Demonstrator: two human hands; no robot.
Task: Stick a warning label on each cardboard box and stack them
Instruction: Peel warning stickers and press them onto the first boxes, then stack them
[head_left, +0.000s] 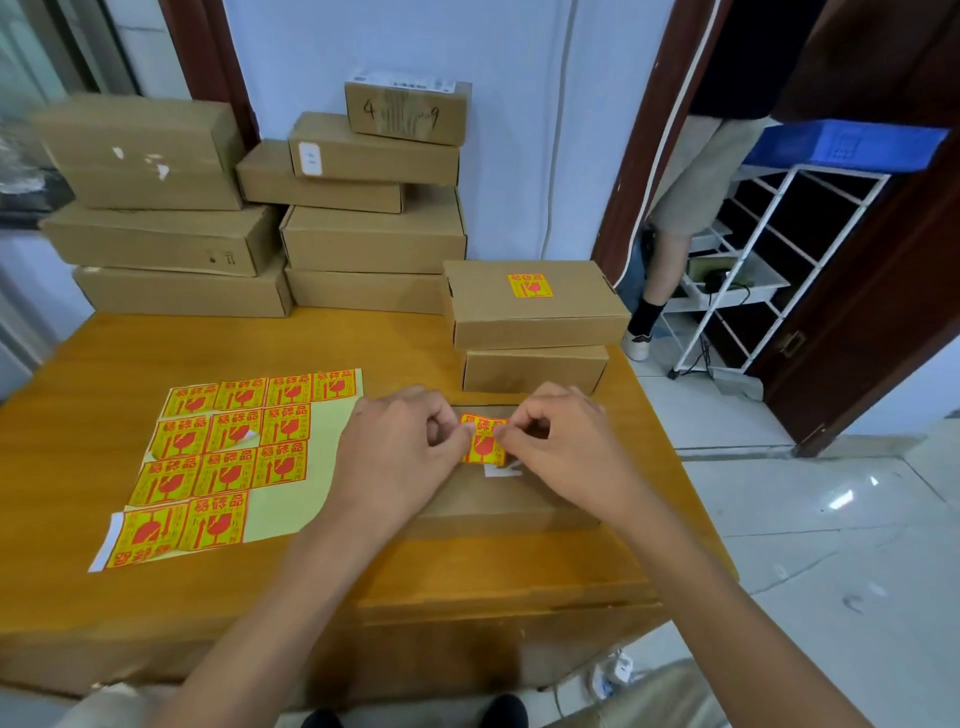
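Warning label (484, 440): we pinch it over the cardboard box (498, 499).
Left hand (400, 457): we grip its left edge.
Right hand (561, 447): we grip its right edge.

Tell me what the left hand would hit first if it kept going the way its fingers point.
The left hand points right, across the label both hands pinch. It would likely meet the right hand's fingertips first, since they sit just across the label; depth is hard to judge.

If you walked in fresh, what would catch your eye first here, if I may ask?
The bright yellow-and-red label pinched between the left hand and right hand over a cardboard box. Left of it lies the sticker sheet; behind stands a labelled stack.
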